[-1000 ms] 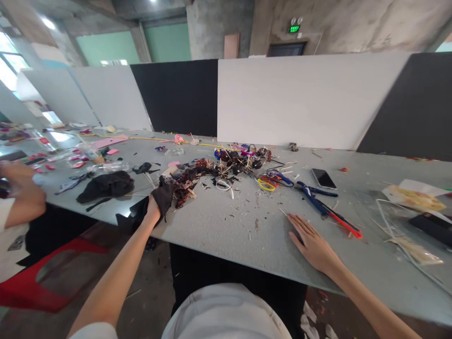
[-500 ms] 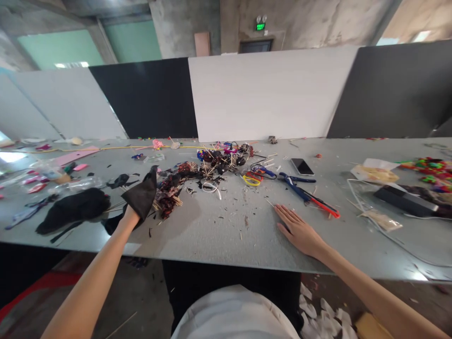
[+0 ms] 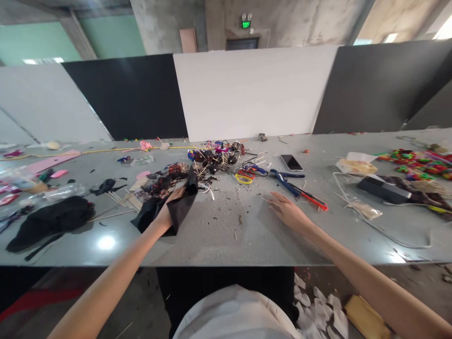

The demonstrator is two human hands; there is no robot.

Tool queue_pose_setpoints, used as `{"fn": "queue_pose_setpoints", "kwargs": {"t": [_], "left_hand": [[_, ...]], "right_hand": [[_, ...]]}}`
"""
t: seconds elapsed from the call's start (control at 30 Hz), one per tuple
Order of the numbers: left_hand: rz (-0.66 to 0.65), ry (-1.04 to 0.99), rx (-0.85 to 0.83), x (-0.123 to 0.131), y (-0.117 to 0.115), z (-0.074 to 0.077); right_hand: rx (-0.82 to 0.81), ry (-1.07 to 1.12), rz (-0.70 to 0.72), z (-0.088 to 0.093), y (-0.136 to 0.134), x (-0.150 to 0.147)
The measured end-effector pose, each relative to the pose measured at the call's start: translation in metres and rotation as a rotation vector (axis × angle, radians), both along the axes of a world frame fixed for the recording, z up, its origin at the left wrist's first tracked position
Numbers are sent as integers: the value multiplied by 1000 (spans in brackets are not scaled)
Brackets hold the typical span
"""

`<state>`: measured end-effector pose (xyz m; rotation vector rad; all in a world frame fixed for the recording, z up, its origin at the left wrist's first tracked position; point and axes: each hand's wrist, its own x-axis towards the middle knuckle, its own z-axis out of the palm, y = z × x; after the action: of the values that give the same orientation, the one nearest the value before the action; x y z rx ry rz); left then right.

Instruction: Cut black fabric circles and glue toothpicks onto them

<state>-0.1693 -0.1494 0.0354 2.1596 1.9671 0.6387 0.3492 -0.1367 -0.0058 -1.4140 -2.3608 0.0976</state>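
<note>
My left hand (image 3: 168, 214) is closed on a piece of black cloth (image 3: 182, 207), which covers most of the fingers. The cloth is folded upward and hangs over the table beside a heap of dark, patterned cloth bundles (image 3: 155, 183). Light wooden sticks (image 3: 127, 201) lie to the left of that hand. Over the table on the right, my right hand (image 3: 287, 212) has its fingers drawn together, with the end of a thin stick (image 3: 264, 199) showing at the fingertips. Blue-handled pliers (image 3: 284, 181) and a red-tipped tool (image 3: 319, 204) are just beyond it.
A grey table (image 3: 212, 249) runs across the view. On it are a phone (image 3: 292, 163), yellow cable loops (image 3: 243, 178), a black cloth bundle (image 3: 52, 219), a dark box (image 3: 383, 190), a white cable (image 3: 384, 230) and colourful pieces (image 3: 420, 165). Upright panels (image 3: 254, 94) close off the back.
My left hand has moved right with the black cloth, baring the sticks on its left. My right hand has lifted off the table and its fingers have drawn in. The view has turned slightly right.
</note>
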Motion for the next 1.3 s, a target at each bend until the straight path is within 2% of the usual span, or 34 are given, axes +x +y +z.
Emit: {"fn": "queue_pose_setpoints", "kwargs": {"t": [0.03,0.1,0.2,0.3,0.4,0.6,0.8,0.97,1.07,1.17,1.3], "left_hand": [[-88,-4,-4,8,0,-6],[-346,-32,31,24,3,-16],[-511,-6,100,46,11,-29],[-546,54,158,67,21,-37],[-510,70,175,85,30,-42],[-565,88,171,118,54,-45],[-568,19,167,129,70,-43],[-439,-178,171,114,59,-38],[-295,-325,278,103,57,-32],[-60,-497,390,94,63,-29],[222,-736,507,78,75,-27]], "right_hand": [[10,17,-11,0,4,1],[21,61,-35,1,12,2],[3,107,-90,0,24,-2],[-42,78,-155,-1,33,-8],[-64,44,-179,1,46,-13],[-48,43,-223,4,76,-24],[-25,37,-231,0,77,-21],[-5,21,-243,-2,71,-20],[58,2,-175,1,60,-32],[-13,-53,-20,7,45,-47],[-187,-112,281,13,28,-62]]}}
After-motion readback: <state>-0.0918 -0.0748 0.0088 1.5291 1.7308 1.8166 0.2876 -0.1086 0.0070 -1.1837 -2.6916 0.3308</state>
